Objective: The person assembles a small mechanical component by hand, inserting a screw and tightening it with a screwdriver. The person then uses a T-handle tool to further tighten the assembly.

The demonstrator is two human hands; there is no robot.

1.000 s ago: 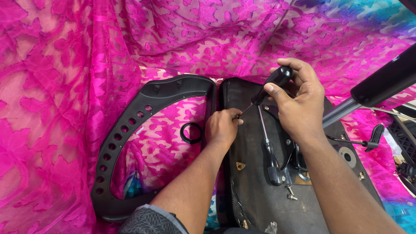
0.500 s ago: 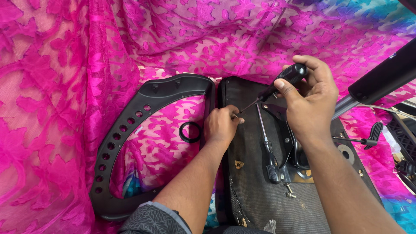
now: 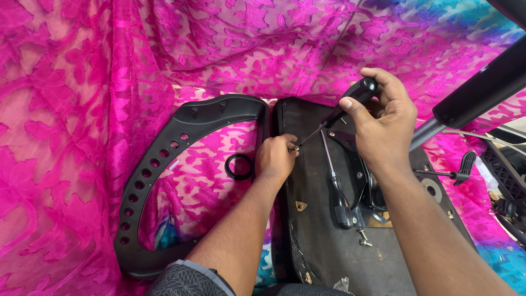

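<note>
Right: right hand (image 3: 383, 123) clenched round the black screwdriver (image 3: 342, 112) handle, shaft slanting down-left to a small screw (image 3: 296, 147) near the left edge of the upturned seat base (image 3: 329, 246). Left hand (image 3: 275, 158) pinching that screw at the fingertips, tip meeting it right there. Best done, by the look of it, with shaft in line with the screw, steady downward pressure, fingers kept off the tip's path, slow first turns. Risk: tip slipping off the head into a finger or the fabric. Screw just beside the left fingertips, well below and left of the right hand. Curved black armrest (image 3: 164, 164) lying left of the base on pink cloth (image 3: 82, 109), black ring (image 3: 239, 166) inside its curve, near the left wrist. Lever (image 3: 337, 189) and metal plate under the right forearm.
</note>
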